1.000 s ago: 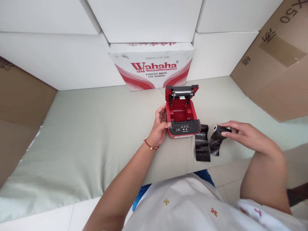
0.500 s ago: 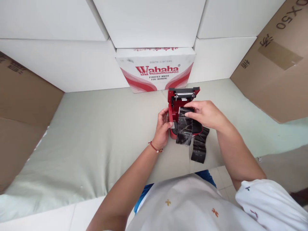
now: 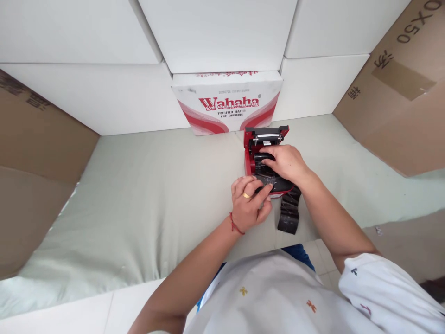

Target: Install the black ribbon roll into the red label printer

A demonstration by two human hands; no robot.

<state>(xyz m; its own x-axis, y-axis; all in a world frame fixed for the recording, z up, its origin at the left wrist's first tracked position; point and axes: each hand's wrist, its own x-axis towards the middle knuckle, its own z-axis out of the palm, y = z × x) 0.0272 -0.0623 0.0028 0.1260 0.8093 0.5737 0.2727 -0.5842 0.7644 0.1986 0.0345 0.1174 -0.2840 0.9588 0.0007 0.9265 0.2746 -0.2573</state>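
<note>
A small red printer with its lid open stands on the pale green cloth. My right hand presses a black roll down into the printer's bay, fingers curled on it. My left hand pinches the roll's loose black end at the printer's front edge. A second black strip lies on the cloth just right of the printer's front.
A Wahaha water carton stands right behind the printer among white boxes. Brown cardboard boxes flank the cloth-covered surface on the left and the right. Tiled floor shows near my body.
My right hand carried the black roll from the cloth into the printer's bay. My left hand left the printer's side and took the roll's loose end at the front.
</note>
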